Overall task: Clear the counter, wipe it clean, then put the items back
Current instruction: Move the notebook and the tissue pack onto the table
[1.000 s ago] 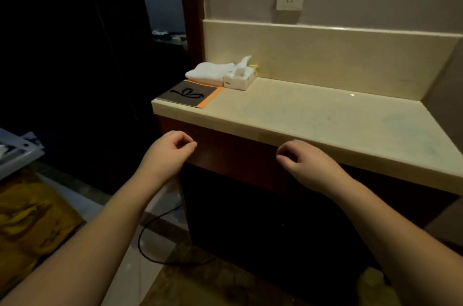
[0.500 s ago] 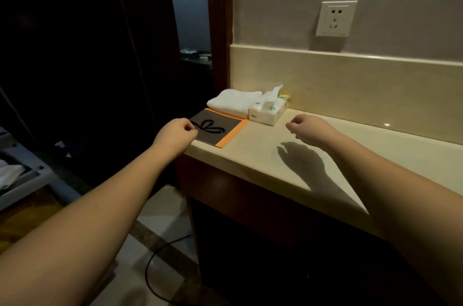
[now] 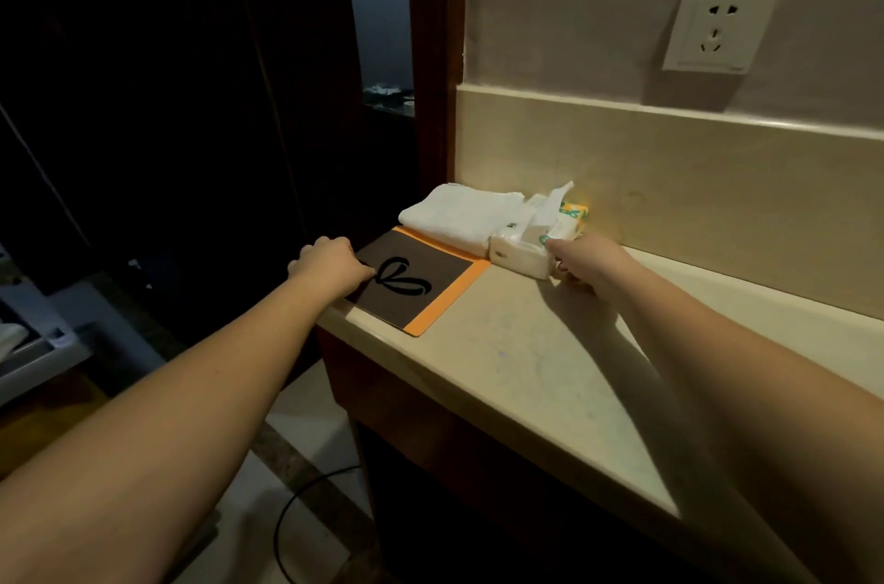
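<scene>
Beige stone counter (image 3: 550, 373) | white wall socket (image 3: 720, 28) | dark doorway (image 3: 378, 33)

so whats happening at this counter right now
A person is starting to clear the counter. Their left hand is at the near left edge of the brown and orange card, fingers curled on it. Their right hand grips the tissue pack from its right side. A folded white towel lies behind the card, against the pack. Nothing looks lifted off yet, and no wiping has begun.
</scene>
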Demonstrator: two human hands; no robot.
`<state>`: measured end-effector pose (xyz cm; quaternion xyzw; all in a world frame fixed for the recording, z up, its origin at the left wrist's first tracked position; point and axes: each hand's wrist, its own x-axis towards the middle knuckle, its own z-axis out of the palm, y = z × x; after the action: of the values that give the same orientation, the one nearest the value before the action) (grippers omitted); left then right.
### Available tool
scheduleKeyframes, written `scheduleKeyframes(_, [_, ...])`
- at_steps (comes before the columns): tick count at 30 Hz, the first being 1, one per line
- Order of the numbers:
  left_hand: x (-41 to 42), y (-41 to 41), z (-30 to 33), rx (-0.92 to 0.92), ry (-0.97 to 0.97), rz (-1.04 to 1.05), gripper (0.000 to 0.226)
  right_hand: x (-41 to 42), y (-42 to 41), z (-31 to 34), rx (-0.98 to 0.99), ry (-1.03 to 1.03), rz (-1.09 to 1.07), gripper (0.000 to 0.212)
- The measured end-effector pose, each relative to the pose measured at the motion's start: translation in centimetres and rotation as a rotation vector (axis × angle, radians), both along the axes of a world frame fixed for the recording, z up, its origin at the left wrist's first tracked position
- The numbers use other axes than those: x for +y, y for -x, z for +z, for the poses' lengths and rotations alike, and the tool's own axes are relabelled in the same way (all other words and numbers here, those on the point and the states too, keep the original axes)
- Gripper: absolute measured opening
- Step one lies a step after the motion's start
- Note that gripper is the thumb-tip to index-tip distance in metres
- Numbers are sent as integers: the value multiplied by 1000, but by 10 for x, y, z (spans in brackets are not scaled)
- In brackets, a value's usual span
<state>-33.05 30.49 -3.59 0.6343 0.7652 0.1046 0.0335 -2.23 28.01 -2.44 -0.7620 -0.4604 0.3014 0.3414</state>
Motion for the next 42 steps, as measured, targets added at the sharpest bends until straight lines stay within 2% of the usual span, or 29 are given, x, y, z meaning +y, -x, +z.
scheduleKeyframes(3, [7, 0, 0, 16, 44, -1, 59, 8, -2, -5, 82, -5, -20, 41])
scheduleKeyframes(7, [9, -4, 8, 10, 104, -20, 64, 12, -3, -3, 151, 19, -28, 33])
scheduleKeyframes(10, [10, -7, 13, -6, 141, 0, 68, 14, -4, 1, 284, 44, -44, 27])
scheduleKeyframes(16, [1, -5, 17, -138, 237, 11, 57, 3, -2, 21, 493, 104, -44, 10])
scheduleKeyframes(19, [-3, -4, 18, -210, 249, 24, 62, -2, -1, 26, 629, 112, -59, 16])
scheduleKeyframes(22, [-8, -7, 18, -198, 212, 46, 59, -2, 2, 25, 729, 79, -68, 22])
scheduleKeyframes(26, [-18, -13, 21, -187, 169, 76, 63, 0, 6, 22, 738, 78, -54, 31])
scheduleKeyframes(32, [-35, -9, 24, -170, 113, 110, 51, -8, 6, 22, 704, 76, -56, 26])
scheduleKeyframes(34, [-40, -5, 24, -249, 96, 110, 42, -14, 5, 24, 690, 74, -57, 24])
scheduleKeyframes(37, [-49, 3, 22, -544, 42, 119, 21, -29, 5, 29, 712, 82, -65, 25])
scheduleKeyframes(42, [-78, 17, 28, -963, -25, 67, 14, -67, 7, 42, 761, 11, -59, 24])
